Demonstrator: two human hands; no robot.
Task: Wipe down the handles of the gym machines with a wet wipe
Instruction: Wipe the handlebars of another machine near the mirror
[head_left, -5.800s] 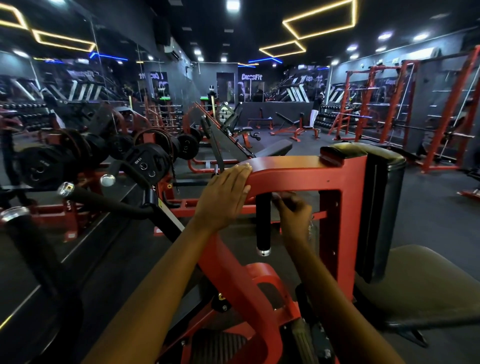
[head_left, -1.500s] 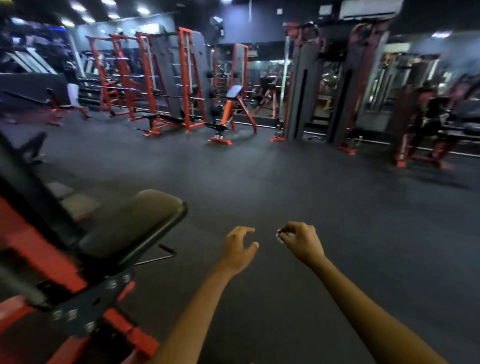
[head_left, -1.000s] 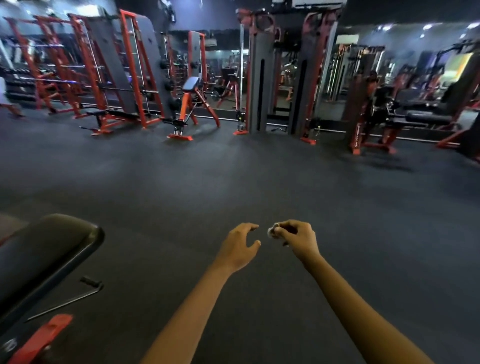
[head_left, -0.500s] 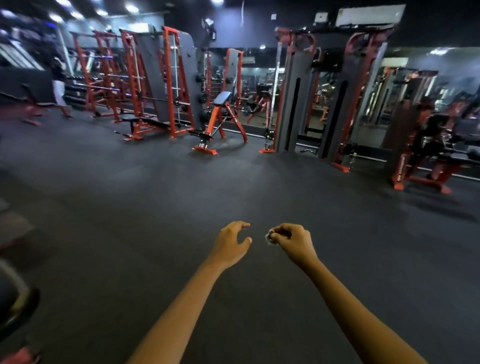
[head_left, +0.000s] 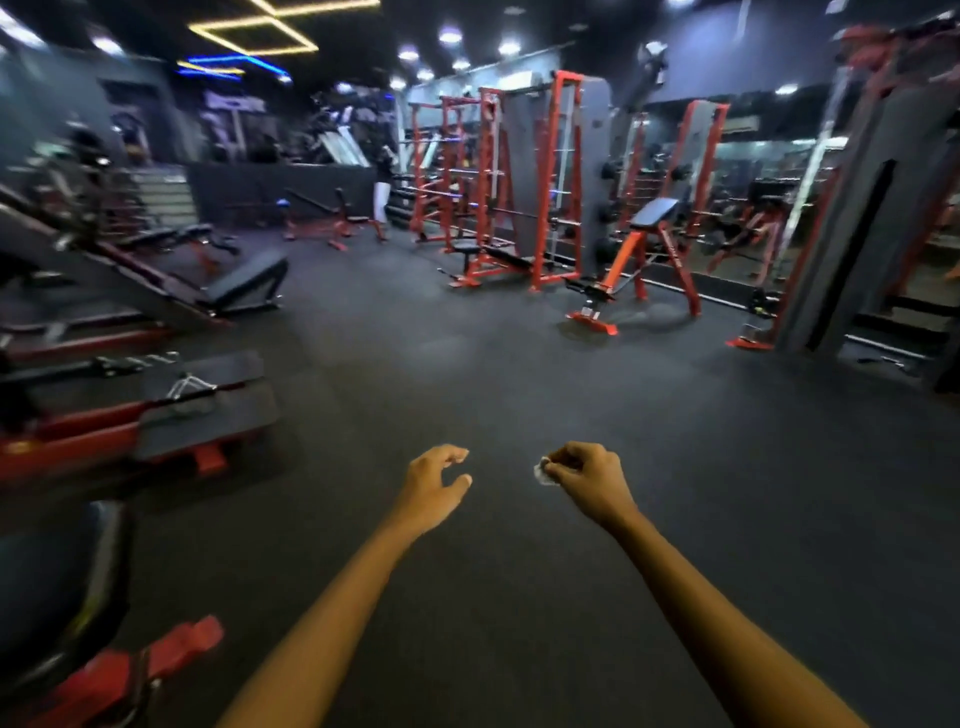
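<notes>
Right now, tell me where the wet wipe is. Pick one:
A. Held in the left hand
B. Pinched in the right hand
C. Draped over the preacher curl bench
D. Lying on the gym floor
B: the small crumpled wet wipe shows at the fingertips of the right hand, while the left hand hangs loosely curled and holds nothing, both above the bare floor.

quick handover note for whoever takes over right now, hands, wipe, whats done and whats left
Right hand: grip pinching the small wadded wipe at its fingertips, held out over the floor.
Left hand: holds nothing, fingers loosely curled, beside the right, not touching the wipe.
No handle within reach: both hands are over bare floor in the middle of the gym.
Nearest machines: low red bench at left, racks and incline bench across the floor.
Done: cannot tell from this view.
Left: walk to a machine and wipe its handles.
</notes>
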